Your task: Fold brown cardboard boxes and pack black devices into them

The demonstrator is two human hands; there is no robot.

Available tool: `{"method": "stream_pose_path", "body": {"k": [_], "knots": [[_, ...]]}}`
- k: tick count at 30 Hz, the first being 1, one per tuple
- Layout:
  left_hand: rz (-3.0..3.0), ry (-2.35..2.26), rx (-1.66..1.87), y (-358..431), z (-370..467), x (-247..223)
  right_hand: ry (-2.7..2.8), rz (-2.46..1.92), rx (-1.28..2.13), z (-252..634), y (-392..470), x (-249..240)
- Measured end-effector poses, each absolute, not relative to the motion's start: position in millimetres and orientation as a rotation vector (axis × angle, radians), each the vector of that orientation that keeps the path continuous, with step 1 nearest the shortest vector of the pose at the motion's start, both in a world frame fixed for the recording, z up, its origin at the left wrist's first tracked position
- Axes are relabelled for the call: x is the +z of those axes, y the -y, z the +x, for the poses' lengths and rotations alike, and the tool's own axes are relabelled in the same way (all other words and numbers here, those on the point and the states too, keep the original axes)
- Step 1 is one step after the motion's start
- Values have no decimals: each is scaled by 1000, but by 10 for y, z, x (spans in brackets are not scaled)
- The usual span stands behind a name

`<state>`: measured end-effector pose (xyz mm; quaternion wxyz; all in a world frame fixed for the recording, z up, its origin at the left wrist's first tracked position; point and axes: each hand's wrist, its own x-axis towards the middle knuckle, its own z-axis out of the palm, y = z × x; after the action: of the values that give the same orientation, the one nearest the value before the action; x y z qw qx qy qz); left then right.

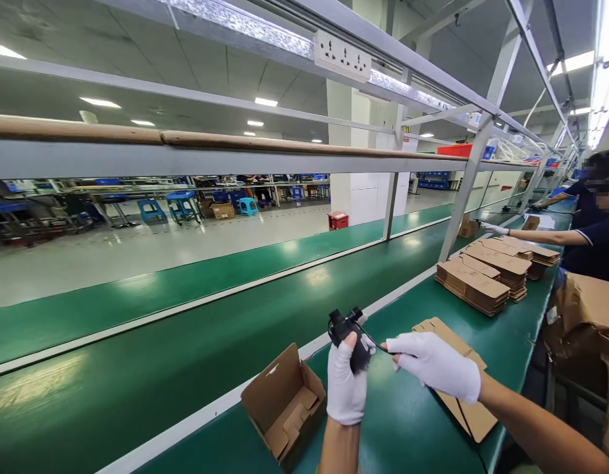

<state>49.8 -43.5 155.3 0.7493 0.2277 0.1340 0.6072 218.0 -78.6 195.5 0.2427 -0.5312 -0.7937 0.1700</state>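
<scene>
Black device: it is in the left hand (347,388), above the green worktable (393,421), just beside the open cardboard box; I would call it a small device (358,359) with a cable, but its exact kind I cannot tell.
Left grip: the fingers are closed around the body, with the thumb along its near face.
Right grip: the right hand (435,365) is nearly closed at thumb and forefinger, and seems to pinch the black cable (377,343) near the device.
Cable handling: it is better to guide the cable in a loose curve – a hard pull could strain the point where it enters the body.
Device handling: a firm but not squeezing hold is advisable, because glove cloth may slip on smooth plastic.
Open cardboard box (274,385): it stands left of the left wrist, lid raised; its inner flaps could catch a cable.
Flat carton (469,418): it lies partly under the right hand; a thin dark line crosses it – perhaps cable, which could snag.
Carton stacks (475,283): these are farther along the table, beside the slanting metal post (465,197).
Conveyor belt (185,355): it runs beyond the pale rail (185,423).
Co-worker: a gloved hand (494,228) reaches over the table, well apart.
</scene>
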Motion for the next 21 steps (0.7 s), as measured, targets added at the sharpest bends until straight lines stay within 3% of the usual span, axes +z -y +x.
{"method": "stream_pose_path", "body": {"k": [4, 8, 13, 19, 21], "knots": [[172, -281, 1292, 401, 512, 1578, 2529, -1614, 99, 2091, 910, 1782], [296, -376, 1361, 418, 540, 1544, 2726, -1650, 192, 1997, 1088, 1816], [637, -621, 1602, 391, 577, 1418, 2842, -1366, 211, 2021, 1386, 2308], [1077, -477, 1323, 434, 585, 1475, 2610, -1203, -189, 2186, 1108, 2799], [1157, -382, 1172, 500, 601, 1547, 2522, -1217, -169, 2211, 875, 2868]]}}
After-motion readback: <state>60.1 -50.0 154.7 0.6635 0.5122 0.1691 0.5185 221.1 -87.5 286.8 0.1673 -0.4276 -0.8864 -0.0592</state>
